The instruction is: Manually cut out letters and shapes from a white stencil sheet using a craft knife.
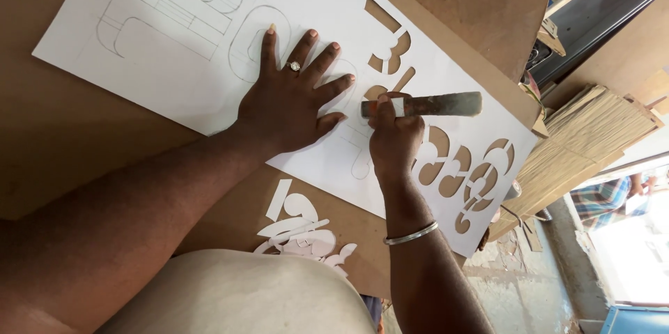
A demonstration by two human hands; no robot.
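A long white sheet (174, 76) lies on a brown board (63, 139), with pencilled outlines at its far-left part and cut-out curved shapes (460, 167) at its right end. My left hand (293, 97) lies flat on the sheet, fingers spread, a ring on one finger. My right hand (394, 139) grips a dark grey cutting tool (435, 104) held level just above the sheet, its tip close to my left fingertips. A metal bangle (411, 234) sits on my right wrist.
White paper offcuts (300, 229) lie on the board near my body. Past the board's right edge are a stack of straw-coloured mats (585, 146), a dusty floor (516, 285) and another person in a checked shirt (606, 198).
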